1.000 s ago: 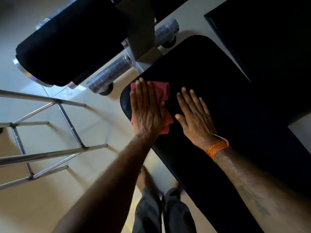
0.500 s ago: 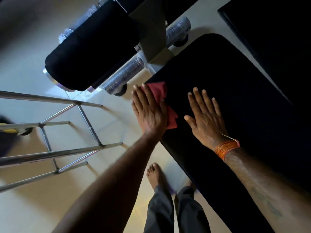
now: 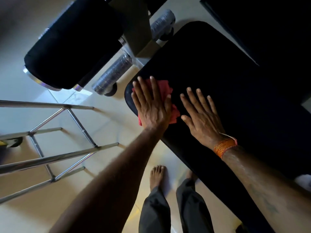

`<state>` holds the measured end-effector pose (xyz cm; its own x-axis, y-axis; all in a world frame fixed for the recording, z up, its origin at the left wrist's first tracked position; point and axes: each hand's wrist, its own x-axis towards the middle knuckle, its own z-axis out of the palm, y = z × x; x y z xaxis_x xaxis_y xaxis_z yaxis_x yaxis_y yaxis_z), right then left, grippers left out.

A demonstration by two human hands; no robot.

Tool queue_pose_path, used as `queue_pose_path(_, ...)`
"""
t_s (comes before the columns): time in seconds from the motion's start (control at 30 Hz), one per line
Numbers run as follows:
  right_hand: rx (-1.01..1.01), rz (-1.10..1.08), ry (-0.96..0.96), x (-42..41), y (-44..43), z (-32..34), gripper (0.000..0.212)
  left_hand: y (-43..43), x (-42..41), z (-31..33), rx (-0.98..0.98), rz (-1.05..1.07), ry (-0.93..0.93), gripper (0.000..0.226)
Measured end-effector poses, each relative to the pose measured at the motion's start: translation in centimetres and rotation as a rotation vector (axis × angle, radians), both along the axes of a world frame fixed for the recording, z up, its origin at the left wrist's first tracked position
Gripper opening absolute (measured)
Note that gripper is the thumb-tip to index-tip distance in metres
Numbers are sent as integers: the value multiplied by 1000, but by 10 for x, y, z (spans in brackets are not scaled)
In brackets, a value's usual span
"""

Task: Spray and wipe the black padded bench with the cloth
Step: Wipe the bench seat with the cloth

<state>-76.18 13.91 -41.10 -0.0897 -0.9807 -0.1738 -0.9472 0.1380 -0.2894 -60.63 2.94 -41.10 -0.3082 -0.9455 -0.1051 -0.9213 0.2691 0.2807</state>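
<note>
Red cloth (image 3: 165, 91) lies flat on the near left corner of the black padded table (image 3: 218, 78), pinned under my left hand (image 3: 151, 106). Half a second ago the hand sat partly off the pad's edge with the cloth poking out toward the far end; now hand and cloth sit further onto the pad, and more red shows along the thumb side and below the palm. Its fingers (image 3: 139, 88) are straight and slightly spread, pressing down rather than gripping. My right hand (image 3: 202, 115) rests palm-down just beside the cloth, fingers apart, holding nothing, placed much as before, with an orange thread band (image 3: 224, 147) at the wrist. Left of the pad, the steel rack (image 3: 50, 158) stands on the pale floor (image 3: 101, 118), and my bare foot (image 3: 157, 175) shows below.
</note>
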Motion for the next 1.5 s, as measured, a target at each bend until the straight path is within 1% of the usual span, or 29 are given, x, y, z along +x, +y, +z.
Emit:
queue_pose_path(0.03, 3, -23, -19, 1, 1, 1, 65, 10, 4, 0, -18, -105, 11, 73)
queue_pose_path(0.07, 6, -66, -35, 2, 5, 4, 65, 26, 10, 0, -22, -261, 19, 71)
queue_pose_path(0.1, 11, -119, -42, 2, 13, 7, 65, 43, 18, 1, -7, -412, 11, 69)
queue_pose_path(0.13, 15, -173, -41, 3, 24, 9, 65, 54, 26, 2, 13, -515, -5, 68)
queue_pose_path(0.17, 21, -220, -38, 4, 36, 11, 66, 55, 28, 1, 17, -559, -19, 67)
queue_pose_path(0.2, 32, -254, -34, 5, 49, 12, 67, 48, 23, 0, 15, -558, -12, 67)
queue_pose_path(0.3, 60, -311, 11, 11, 88, 10, 65, 16, -8, 4, 43, -479, -18, 67)
queue_pose_path(0.37, 72, -339, 35, 15, 105, 9, 64, 21, -16, 5, 43, -479, -32, 66)
queue_pose_path(0.5, 104, -439, 34, 22, 126, 11, 67, 74, 16, 5, 38, -843, 10, 63)
queue_pose_path(0.53, 107, -449, 42, 23, 130, 11, 67, 70, 16, 3, 25, -853, 17, 62)
queue_pose_path(0.6, 110, -467, 58, 23, 137, 10, 66, 51, -11, 3, 1, -753, 29, 61)
queue_pose_path(0.67, 109, -487, 54, 22, 143, 9, 65, 35, -45, 5, 12, -626, -26, 63)
queue_pose_path(0.7, 99, -496, 54, 22, 145, 8, 65, 34, -54, 5, -7, -612, -66, 64)
queue_pose_path(0.73, 86, -506, 54, 23, 149, 6, 65, 43, -54, 4, -23, -647, -68, 64)
queue_pose_path(0.77, 71, -515, 55, 24, 152, 4, 65, 58, -45, 4, -23, -730, -34, 64)
queue_pose_path(0.83, 57, -524, 63, 29, 160, 3, 66, 95, -8, 6, 11, -950, 22, 62)
queue_pose_path(0.9, 62, -528, 65, 32, 168, 3, 67, 109, 16, 5, 28, -1052, 25, 61)
queue_pose_path(0.93, 61, -538, 60, 34, 173, 5, 66, 103, 12, 4, 19, -1047, 34, 61)
queue_pose_path(1.0, 63, -558, 52, 36, 181, 7, 65, 83, -13, 5, -9, -950, 20, 62)
queue_pose_path(1.07, 73, -573, 40, 37, 190, 6, 64, 76, -25, 9, 14, -869, -8, 64)
queue_pose_path(1.1, 73, -579, 36, 37, 194, 7, 64, 86, -19, 10, 25, -875, 15, 64)
queue_pose_path(1.17, 77, -579, 26, 37, 203, 9, 65, 122, 11, 11, 51, -969, 41, 63)
queue_pose_path(1.23, 90, -560, 1, 36, 211, 12, 66, 148, 43, 10, 62, -1073, 0, 63)
queue_pose_path(1.27, 89, -561, -8, 37, 214, 14, 66, 149, 48, 8, 38, -1085, -14, 63)
queue_pose_path(1.33, 82, -571, -14, 36, 223, 12, 66, 143, 36, 4, 4, -1043, 12, 63)
queue_pose_path(1.4, 78, -570, -24, 37, 231, 11, 66, 141, 25, 6, 8, -955, 15, 63)
queue_pose_path(1.5, 50, -553, -25, 40, 244, 6, 66, 169, 15, 4, 23, -848, 51, 63)
